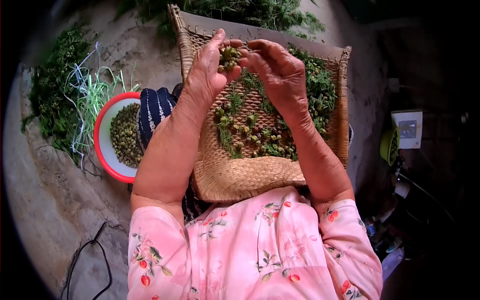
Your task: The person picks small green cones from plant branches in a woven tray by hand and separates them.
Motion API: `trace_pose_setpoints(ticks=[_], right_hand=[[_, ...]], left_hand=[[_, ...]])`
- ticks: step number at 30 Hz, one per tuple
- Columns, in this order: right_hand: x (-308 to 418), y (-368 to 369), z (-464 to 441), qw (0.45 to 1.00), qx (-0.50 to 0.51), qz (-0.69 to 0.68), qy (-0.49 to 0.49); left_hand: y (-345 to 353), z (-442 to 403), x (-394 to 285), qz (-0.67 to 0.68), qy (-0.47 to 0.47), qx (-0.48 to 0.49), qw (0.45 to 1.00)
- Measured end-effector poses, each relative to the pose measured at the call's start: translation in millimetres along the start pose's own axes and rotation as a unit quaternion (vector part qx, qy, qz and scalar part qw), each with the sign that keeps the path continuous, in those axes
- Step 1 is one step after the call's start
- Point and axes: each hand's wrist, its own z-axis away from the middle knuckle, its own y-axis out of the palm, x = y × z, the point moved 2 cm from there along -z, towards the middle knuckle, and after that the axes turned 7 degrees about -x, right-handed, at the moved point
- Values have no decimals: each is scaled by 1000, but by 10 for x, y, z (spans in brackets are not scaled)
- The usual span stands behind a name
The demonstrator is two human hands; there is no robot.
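"Head camera is showing me both hands; what is the left hand (207,65) holding?"

"It's cupping a cluster of green seed cones (230,59) above the far part of the woven wicker basket (245,175), fingers curling around them."

"And the right hand (280,65)?"

"I'm seeing its fingers bending just beside the left fingertips, but I cannot tell whether they're pinching anything."

"Where are more cones lying?"

"Loose ones are resting among leafy sprigs (320,82) in the basket, and I'm watching a heap sitting in the red-rimmed white basin (98,145), left of it. Plastic strips (97,90) are sprawling beyond, beside cut foliage (55,85)."
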Motion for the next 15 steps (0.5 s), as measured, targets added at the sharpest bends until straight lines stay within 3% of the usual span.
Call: trace_pose_setpoints(ticks=[3,5,7,9,15], right_hand=[[-223,-184,159,997,6,66,39],[-404,-212,318,975,172,137,42],[-511,-218,530,939,251,223,73],[-503,-157,712,887,294,355,17],[-731,-102,845,895,260,361,21]], left_hand=[[-74,-97,21,-8,21,13,1000],[-69,-108,29,-7,23,2,1000],[-67,-110,27,-15,31,7,999],[-55,-88,27,-21,35,5,999],[-72,-68,19,-26,63,-3,998]])
